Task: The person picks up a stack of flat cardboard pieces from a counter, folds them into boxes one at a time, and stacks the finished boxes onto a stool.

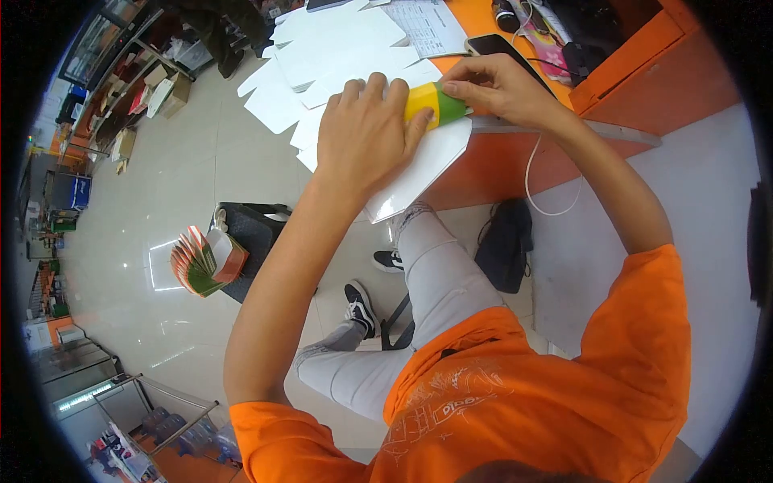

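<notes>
A yellow-and-green piece of printed card [427, 105] lies at the table edge, on top of white flat carton blanks [338, 48]. The back of my left hand [362, 129] faces up, its thumb pressing on the yellow part and its fingers bent over the card's left side. With thumb and fingers pinched, my right hand [495, 87] grips the green end. Below my left hand a glossy white blank [423, 173] juts over the table edge. What lies under my left palm is hidden.
A phone [503, 50] and a printed paper [427, 28] lie on the orange table. On a black stool [254, 241] to the left stand orange-and-green folded cartons [197, 262]. A white cable [529, 177] hangs from the table near a black bag [506, 245].
</notes>
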Demonstrator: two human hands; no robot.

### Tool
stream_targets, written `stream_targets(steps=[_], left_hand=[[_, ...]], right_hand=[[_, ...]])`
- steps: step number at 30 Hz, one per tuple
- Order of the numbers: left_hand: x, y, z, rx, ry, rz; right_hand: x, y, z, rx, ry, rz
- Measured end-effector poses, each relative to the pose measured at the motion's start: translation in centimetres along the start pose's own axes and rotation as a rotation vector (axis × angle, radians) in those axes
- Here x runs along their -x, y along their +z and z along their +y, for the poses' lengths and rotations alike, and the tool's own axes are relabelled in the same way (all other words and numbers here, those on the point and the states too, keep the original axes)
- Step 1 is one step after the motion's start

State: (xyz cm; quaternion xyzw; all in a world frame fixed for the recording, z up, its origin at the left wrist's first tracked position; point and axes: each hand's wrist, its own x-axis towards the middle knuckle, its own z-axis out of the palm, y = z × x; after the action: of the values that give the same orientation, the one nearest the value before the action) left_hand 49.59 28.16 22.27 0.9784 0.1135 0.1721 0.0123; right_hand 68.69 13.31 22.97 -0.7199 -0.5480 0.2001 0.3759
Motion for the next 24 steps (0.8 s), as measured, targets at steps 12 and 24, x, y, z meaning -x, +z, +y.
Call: stream_targets(steps=[12,24], left_hand=[[4.3,0.9,2.1,0.021,0.244,0.289],[3.4,0.2,2.7,0.050,0.167,0.241]], right_hand=[[7.6,2.1,-1.3,0.340,-0.292,0.258],[5.0,0.5,-2.2,0.392,-0.176,0.024]])
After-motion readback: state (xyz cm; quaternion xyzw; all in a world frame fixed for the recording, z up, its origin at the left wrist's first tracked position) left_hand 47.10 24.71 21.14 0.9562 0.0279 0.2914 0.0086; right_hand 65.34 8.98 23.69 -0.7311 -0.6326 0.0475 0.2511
